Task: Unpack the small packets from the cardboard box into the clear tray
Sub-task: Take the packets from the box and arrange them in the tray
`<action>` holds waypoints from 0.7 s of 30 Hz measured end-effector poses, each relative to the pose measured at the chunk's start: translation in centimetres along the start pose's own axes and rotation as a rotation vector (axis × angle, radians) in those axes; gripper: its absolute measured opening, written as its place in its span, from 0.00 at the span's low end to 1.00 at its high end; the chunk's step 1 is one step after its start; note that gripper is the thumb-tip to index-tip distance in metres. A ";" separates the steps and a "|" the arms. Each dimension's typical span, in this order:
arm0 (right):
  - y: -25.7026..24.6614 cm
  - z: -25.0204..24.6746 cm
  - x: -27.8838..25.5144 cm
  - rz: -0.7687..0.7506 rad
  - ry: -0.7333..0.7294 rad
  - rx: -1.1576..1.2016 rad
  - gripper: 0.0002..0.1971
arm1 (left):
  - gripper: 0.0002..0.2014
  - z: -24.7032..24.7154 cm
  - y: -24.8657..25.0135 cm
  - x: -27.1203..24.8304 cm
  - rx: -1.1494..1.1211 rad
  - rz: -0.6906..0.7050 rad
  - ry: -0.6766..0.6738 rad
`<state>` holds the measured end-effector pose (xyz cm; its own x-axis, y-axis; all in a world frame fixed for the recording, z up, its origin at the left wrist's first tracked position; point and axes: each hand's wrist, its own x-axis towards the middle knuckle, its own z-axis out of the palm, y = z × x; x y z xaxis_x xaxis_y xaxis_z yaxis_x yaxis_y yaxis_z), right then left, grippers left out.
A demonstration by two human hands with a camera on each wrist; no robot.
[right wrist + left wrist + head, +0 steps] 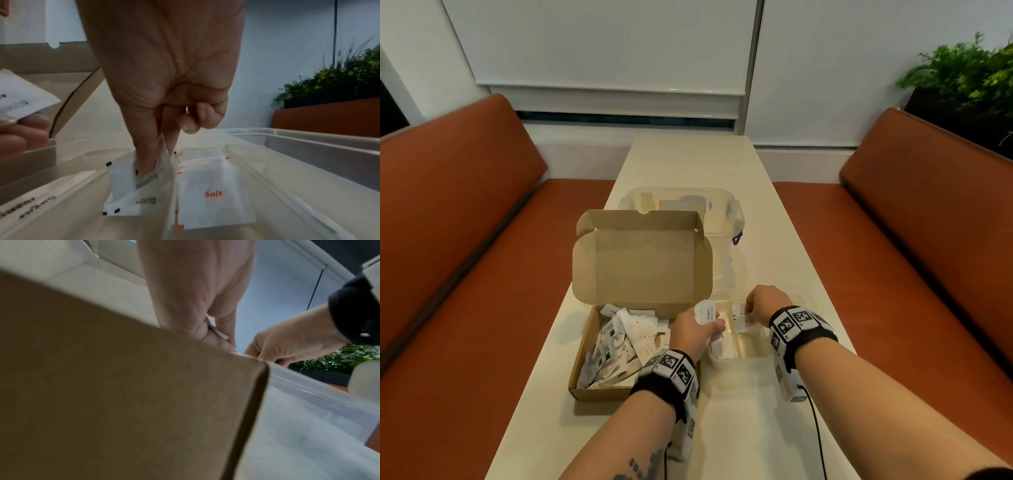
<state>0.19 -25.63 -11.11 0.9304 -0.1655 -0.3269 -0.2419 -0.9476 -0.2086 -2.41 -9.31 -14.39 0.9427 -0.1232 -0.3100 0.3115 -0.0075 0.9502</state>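
The open cardboard box (585, 349) lies on the table with its lid standing up and several white packets (619, 339) inside. To its right sits the clear tray (753, 353) with divided compartments. My left hand (714, 325) grips a few white packets (705, 310) over the box's right edge. My right hand (162, 146) reaches into the tray and pinches a white packet with black marks (127, 178) standing in one compartment. A packet marked Salt (213, 193) lies in the compartment beside it. In the left wrist view the box wall (123, 386) hides most of the scene.
A clear lidded container (722, 209) stands behind the box lid. The narrow cream table (756, 428) runs between two orange benches (465, 274). A plant (969, 75) stands at the far right. A cable (818, 438) trails from my right wristband.
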 end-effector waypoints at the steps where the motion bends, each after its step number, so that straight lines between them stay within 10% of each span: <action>1: 0.0 0.0 0.1 0.013 -0.006 0.002 0.08 | 0.11 -0.1 0.0 0.0 0.008 0.001 -0.001; 21: -0.1 0.8 0.6 -0.058 0.015 -0.233 0.11 | 0.07 -0.2 0.0 0.2 0.142 0.027 -0.007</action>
<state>0.55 -25.40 -11.99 0.9454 -0.1113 -0.3063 -0.1194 -0.9928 -0.0077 -2.22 -9.14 -14.48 0.9495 -0.1322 -0.2846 0.2656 -0.1442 0.9532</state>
